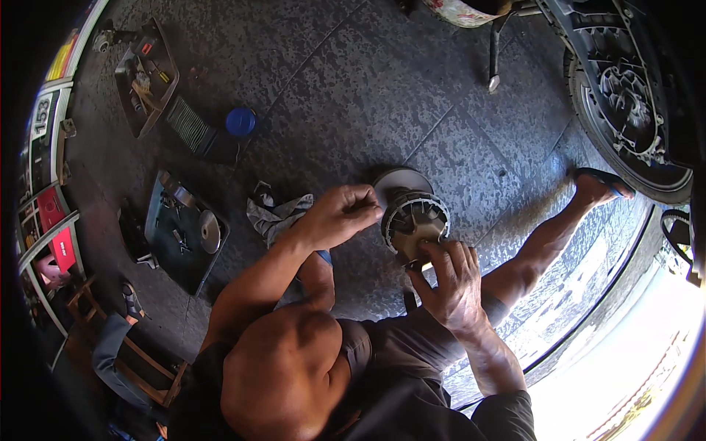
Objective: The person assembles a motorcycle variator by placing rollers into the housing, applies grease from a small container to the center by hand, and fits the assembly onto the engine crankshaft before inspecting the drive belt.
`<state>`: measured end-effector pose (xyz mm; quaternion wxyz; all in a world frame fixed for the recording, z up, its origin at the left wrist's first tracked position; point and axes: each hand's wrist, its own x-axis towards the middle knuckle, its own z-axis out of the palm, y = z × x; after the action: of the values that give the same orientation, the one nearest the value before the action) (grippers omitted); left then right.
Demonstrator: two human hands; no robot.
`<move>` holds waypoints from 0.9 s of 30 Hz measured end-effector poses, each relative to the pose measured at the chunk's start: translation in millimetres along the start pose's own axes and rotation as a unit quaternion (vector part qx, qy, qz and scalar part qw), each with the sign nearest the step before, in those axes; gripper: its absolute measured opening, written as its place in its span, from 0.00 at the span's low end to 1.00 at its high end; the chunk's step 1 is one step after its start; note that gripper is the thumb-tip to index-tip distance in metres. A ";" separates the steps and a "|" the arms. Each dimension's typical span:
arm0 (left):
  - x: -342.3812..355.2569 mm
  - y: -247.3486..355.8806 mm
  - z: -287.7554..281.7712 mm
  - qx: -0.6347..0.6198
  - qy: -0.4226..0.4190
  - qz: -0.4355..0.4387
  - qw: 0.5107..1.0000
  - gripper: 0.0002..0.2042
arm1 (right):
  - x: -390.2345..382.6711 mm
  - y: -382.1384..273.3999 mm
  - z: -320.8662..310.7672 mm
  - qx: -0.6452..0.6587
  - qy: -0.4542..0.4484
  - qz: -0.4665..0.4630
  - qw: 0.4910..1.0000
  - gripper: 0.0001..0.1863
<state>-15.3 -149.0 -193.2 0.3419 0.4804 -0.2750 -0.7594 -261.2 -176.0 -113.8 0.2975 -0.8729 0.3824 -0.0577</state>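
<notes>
A round metal pulley part with a toothed, finned rim [417, 201] and a brownish plate [419, 234] in its middle is in front of me, looking like a scooter variator. My right hand [450, 288] grips the near edge of that plate between thumb and fingers. Just left of the rim, my left hand [344, 217] is closed, fingers curled to the thumb; whatever it may hold is hidden. A smooth grey disc [401, 178] shows behind the finned part, partly covered by it.
A scooter wheel [669, 180] with an opened drive case [625, 103] stands at far right. A cloth [276, 212] lies left of my hands. Further left are a dark tray [184, 253] with metal parts, a toolbox [156, 55], a blue lid [240, 121] and another person's leg [114, 349].
</notes>
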 end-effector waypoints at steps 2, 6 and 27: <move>3.2 -4.9 0.3 0.016 0.022 -0.003 1.000 0.05 | 4.4 -2.6 1.0 -0.008 -0.008 0.005 1.000 0.26; 10.1 -8.5 7.8 0.094 0.027 0.018 0.995 0.12 | 1.7 5.1 3.6 -0.012 -0.004 0.013 1.000 0.26; 11.9 -6.8 11.4 0.104 0.012 0.008 0.994 0.12 | 0.6 1.8 6.7 -0.038 0.000 0.016 0.999 0.25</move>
<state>-31.1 -153.2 -200.3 0.2995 0.5203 -0.3526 -0.7178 -259.7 -174.2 -120.4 0.2652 -0.8774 0.3979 -0.0384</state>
